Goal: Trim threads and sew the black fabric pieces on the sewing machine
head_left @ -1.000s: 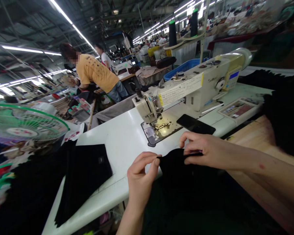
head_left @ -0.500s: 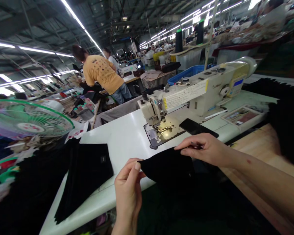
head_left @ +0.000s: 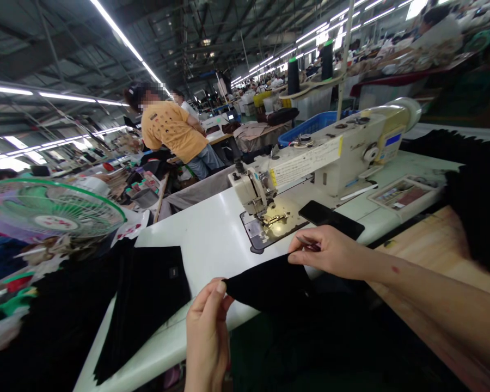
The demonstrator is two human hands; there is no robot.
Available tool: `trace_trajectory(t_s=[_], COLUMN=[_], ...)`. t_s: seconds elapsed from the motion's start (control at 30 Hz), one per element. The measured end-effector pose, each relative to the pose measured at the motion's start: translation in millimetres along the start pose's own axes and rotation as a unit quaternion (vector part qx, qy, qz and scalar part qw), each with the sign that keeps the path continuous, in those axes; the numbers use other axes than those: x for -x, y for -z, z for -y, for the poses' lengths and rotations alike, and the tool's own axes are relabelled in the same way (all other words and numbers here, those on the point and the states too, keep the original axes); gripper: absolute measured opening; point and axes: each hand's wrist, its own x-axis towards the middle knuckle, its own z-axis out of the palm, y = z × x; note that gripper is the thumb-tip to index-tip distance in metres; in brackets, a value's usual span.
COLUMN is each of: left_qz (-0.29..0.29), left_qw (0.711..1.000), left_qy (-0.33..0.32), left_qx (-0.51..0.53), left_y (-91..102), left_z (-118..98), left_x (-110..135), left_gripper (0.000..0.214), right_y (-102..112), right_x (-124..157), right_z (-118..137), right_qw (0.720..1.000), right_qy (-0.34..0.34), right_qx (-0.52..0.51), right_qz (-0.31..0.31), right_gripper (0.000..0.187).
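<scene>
Black fabric piece (head_left: 269,280) stretched flat over the near edge of the white table (head_left: 212,239), not yet under the needle of the sewing machine (head_left: 322,158). Left hand (head_left: 206,332) pinching its left corner, thumb on forefinger. Right hand (head_left: 330,251) closed on the right end. Stack of black pieces (head_left: 147,294) lying to the left, a phone (head_left: 330,218) beside the machine bed.

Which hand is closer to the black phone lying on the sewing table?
The right hand. It sits just in front of the black phone, pinching the black cloth. The left hand is farther off, near the table's front edge, pinching the cloth's other end.
</scene>
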Motion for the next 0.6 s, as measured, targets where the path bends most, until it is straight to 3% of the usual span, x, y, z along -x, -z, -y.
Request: trace_trajectory(t_s=[0.07,0.1,0.17,0.23,0.33,0.43,0.6], left_qz=[0.012,0.005,0.005,0.082,0.267,0.311,0.255], left_qw=[0.987,0.963,0.889,0.832,0.789,0.79,0.848], left_qy=[-0.084,-0.154,-0.3,-0.388,-0.401,-0.382,-0.33], left_qx=[-0.139,-0.221,-0.346,-0.388,-0.381,-0.364,-0.326], left_y=[3.3,2.9,-4.3,-19.5,-47.4,-64.4,-64.4], left_z=[-2.7,-5.2,-11.6,-18.4,-25.2,-25.8,-20.4], left_x=[-4.7,-6.5,-7.3,-4.5,-0.2,-4.0,-14.6], left_gripper=[0.028,0.026,0.027,0.033,0.03,0.022,0.016], right_y=[-2.8,-4.5,-8.0,-10.6,-11.0,-8.6,-11.4], right_x=[1.5,2.2,2.8,2.2,-0.2,-1.9,0.0], right_z=[2.3,2.9,4.0,5.4,7.1,4.5,-6.1], right_qw=[0.999,0.996,0.989,0.983,0.982,0.993,0.998], right_qy=[0.014,0.028,0.059,0.075,0.078,0.047,-0.033], right_qx=[0.047,0.077,0.135,0.169,0.17,0.112,-0.043], right_qz=[-0.011,-0.017,-0.023,-0.015,0.002,-0.008,-0.017], right_gripper=[0.022,0.022,0.02,0.017,0.015,0.018,0.021])
